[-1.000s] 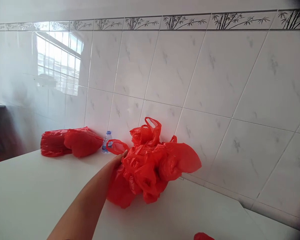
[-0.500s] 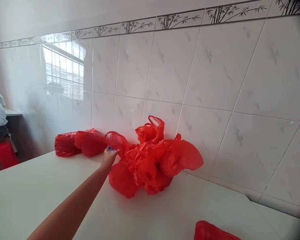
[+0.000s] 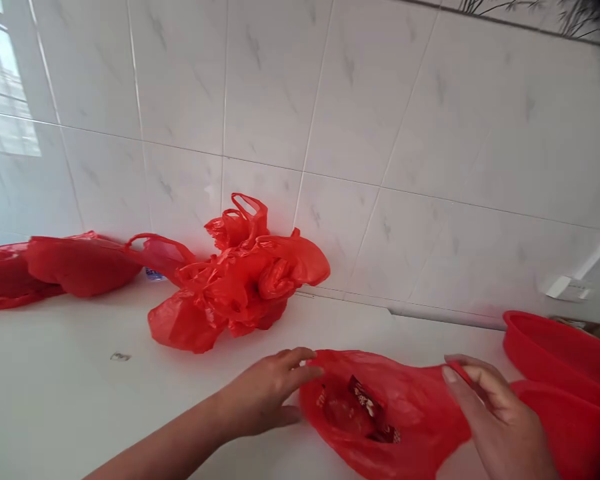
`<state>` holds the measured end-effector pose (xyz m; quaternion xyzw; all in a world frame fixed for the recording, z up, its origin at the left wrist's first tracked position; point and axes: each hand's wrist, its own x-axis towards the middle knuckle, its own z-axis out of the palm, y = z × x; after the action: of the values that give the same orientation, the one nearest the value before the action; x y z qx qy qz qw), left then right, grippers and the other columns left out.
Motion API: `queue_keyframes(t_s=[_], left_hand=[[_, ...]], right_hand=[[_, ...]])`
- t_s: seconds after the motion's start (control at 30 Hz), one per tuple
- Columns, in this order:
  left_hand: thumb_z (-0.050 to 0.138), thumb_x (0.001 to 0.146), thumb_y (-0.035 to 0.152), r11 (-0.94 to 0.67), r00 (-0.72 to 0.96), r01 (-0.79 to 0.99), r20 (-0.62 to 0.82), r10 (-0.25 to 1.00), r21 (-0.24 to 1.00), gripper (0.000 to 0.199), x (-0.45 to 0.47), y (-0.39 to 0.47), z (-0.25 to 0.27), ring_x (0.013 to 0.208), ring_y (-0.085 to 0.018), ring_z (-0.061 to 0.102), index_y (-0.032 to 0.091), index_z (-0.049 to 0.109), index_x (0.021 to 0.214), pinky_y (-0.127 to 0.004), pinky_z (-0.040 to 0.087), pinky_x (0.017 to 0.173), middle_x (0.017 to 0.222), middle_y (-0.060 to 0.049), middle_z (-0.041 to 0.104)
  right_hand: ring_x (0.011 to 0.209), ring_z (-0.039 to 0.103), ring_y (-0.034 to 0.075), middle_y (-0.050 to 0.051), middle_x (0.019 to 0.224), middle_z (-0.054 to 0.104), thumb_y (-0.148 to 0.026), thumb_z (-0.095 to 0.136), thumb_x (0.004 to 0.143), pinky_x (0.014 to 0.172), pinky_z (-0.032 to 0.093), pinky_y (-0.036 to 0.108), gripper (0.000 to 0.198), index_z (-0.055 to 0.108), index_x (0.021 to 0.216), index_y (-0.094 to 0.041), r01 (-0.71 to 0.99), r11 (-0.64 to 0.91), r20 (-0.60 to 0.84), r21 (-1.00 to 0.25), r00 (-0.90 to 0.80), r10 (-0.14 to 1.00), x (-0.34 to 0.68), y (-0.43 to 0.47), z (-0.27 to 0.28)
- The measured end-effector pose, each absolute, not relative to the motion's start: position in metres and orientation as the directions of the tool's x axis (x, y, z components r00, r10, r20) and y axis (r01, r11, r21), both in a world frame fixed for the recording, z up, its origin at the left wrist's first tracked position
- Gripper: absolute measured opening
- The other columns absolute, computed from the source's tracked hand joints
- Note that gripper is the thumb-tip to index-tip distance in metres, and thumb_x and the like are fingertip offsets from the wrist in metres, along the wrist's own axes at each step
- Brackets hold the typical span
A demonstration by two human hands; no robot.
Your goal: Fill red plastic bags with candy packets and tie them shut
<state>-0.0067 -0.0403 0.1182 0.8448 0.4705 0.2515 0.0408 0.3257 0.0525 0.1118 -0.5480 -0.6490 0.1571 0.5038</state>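
Note:
A thin red plastic bag (image 3: 410, 413) lies with its mouth open on the white table, and dark red printed packets (image 3: 365, 398) show inside it. My right hand (image 3: 500, 413) pinches the bag's right end between thumb and fingers. At the bag's left rim is my left hand (image 3: 270, 393), its fingers apart and the fingertips at the plastic; nothing shows in its grasp. Behind it sits a heap of crumpled red plastic bags (image 3: 230, 287) against the tiled wall. A blue and white packet (image 3: 155, 275) peeks out at the heap's left side.
Filled red bags (image 3: 85, 263) lie along the wall at the left. Two red plastic basins (image 3: 560, 353) stand at the right edge. A small pale scrap or mark (image 3: 120, 357) is on the white table (image 3: 55, 400). A white box-like fitting (image 3: 567, 288) is by the right corner.
The view has swung right and down. My left hand has left the blue and white packet by the heap and come to the nearer red bag. My right hand has come into view, gripping that bag.

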Motion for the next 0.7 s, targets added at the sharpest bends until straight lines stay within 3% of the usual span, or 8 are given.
queue_keyframes(t_s=[0.1,0.17,0.23,0.3,0.37,0.47,0.57,0.7], left_hand=[[0.073,0.067,0.022,-0.422,0.344,0.731,0.246,0.906,0.536,0.058,0.027,-0.018,0.105,0.11,-0.026,0.055,0.033,0.055,0.121,-0.035,0.044,0.093,0.128,-0.004,0.054],[0.07,0.068,0.025,-0.241,0.174,0.745,0.167,0.971,0.623,0.052,0.04,-0.005,0.093,0.105,-0.032,0.056,0.029,0.058,0.119,-0.043,0.043,0.09,0.118,-0.009,0.058],[0.065,0.068,0.025,-0.089,0.017,0.739,0.113,0.993,0.668,0.058,0.044,0.006,0.079,0.098,-0.036,0.058,0.02,0.053,0.125,-0.05,0.043,0.083,0.116,-0.017,0.055],[0.064,0.066,0.022,-0.009,-0.06,0.693,0.07,0.996,0.721,0.068,0.042,0.014,0.069,0.093,-0.036,0.06,0.015,0.046,0.131,-0.049,0.043,0.079,0.116,-0.021,0.054],[0.063,0.065,0.02,0.036,-0.076,0.596,0.012,0.997,0.802,0.07,0.035,0.021,0.065,0.084,-0.03,0.062,0.016,0.043,0.132,-0.042,0.046,0.073,0.102,-0.016,0.062],[0.058,0.069,0.021,0.037,-0.043,0.38,-0.022,0.999,0.924,0.054,0.024,0.027,0.079,0.067,-0.02,0.062,0.016,0.046,0.122,-0.031,0.047,0.061,0.078,-0.006,0.064],[0.054,0.077,0.029,-0.059,-0.036,0.163,0.066,0.997,0.985,0.035,0.018,0.026,0.11,0.072,-0.016,0.063,0.017,0.048,0.11,-0.028,0.049,0.066,0.091,-0.008,0.064],[0.057,0.081,0.037,-0.198,-0.072,0.047,0.201,0.977,0.979,0.027,0.018,0.021,0.15,0.076,-0.015,0.062,0.019,0.051,0.1,-0.029,0.05,0.072,0.094,-0.006,0.064]], right_hand=[[0.101,0.058,0.024,0.001,0.111,0.063,-0.061,0.06,0.072,0.073,0.048,0.029,0.041,0.063,0.094,-0.027,0.455,0.318,0.419,-0.832,0.14,0.897,0.315,0.049,0.135],[0.096,0.06,0.022,0.002,0.109,0.064,-0.06,0.063,0.07,0.069,0.049,0.027,0.042,0.063,0.097,-0.027,0.349,0.296,0.367,-0.889,0.157,0.917,0.31,0.047,0.144],[0.091,0.06,0.021,0.002,0.107,0.065,-0.058,0.066,0.07,0.064,0.05,0.025,0.042,0.064,0.099,-0.027,0.222,0.26,0.298,-0.94,0.158,0.941,0.306,0.048,0.15],[0.09,0.06,0.018,0.002,0.107,0.065,-0.055,0.069,0.07,0.062,0.05,0.022,0.04,0.065,0.099,-0.027,0.086,0.242,0.253,-0.966,0.148,0.956,0.304,0.051,0.156],[0.093,0.06,0.017,0.002,0.107,0.065,-0.051,0.071,0.07,0.064,0.05,0.019,0.035,0.066,0.093,-0.025,-0.055,0.258,0.249,-0.964,0.143,0.958,0.301,0.058,0.162],[0.095,0.061,0.017,0.001,0.094,0.066,-0.041,0.076,0.068,0.068,0.051,0.02,0.026,0.064,0.082,-0.022,-0.292,0.304,0.271,-0.907,0.149,0.951,0.295,0.07,0.173],[0.09,0.063,0.019,-0.002,0.087,0.061,-0.033,0.079,0.065,0.063,0.053,0.024,0.025,0.063,0.081,-0.022,-0.464,0.384,0.304,-0.799,0.239,0.922,0.291,0.082,0.18],[0.077,0.064,0.016,-0.002,0.086,0.059,-0.033,0.076,0.068,0.06,0.054,0.029,0.025,0.063,0.086,-0.021,-0.497,0.514,0.353,-0.699,0.385,0.852,0.286,0.092,0.18]])
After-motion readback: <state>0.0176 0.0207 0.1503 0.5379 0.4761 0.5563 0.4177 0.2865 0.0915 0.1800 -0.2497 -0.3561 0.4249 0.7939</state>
